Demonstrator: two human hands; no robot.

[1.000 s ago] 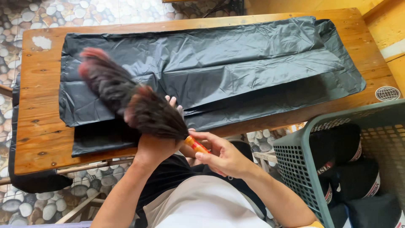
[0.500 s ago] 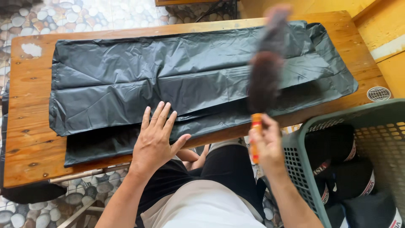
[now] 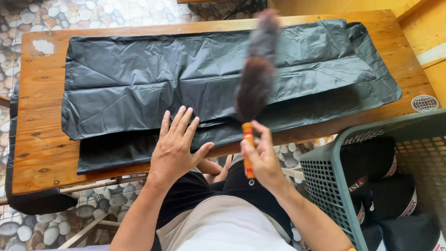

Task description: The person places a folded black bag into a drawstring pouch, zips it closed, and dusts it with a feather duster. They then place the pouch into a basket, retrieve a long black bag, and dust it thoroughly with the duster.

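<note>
1. A grey-green basket (image 3: 325,186) holding dark folded items is seen nearest, at the right.
2. The feather duster (image 3: 254,88) is gripped by its orange handle in the closed right hand (image 3: 262,155).
3. The left hand (image 3: 175,144) is laid open, fingers spread, on the black plastic sheet (image 3: 139,88).
4. The sheet is spread across the wooden counter (image 3: 42,148), the blurred duster head above it.

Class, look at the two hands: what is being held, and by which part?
The right hand holds a feather duster by its orange handle; the left hand holds nothing, resting flat on the black plastic sheet.
</note>
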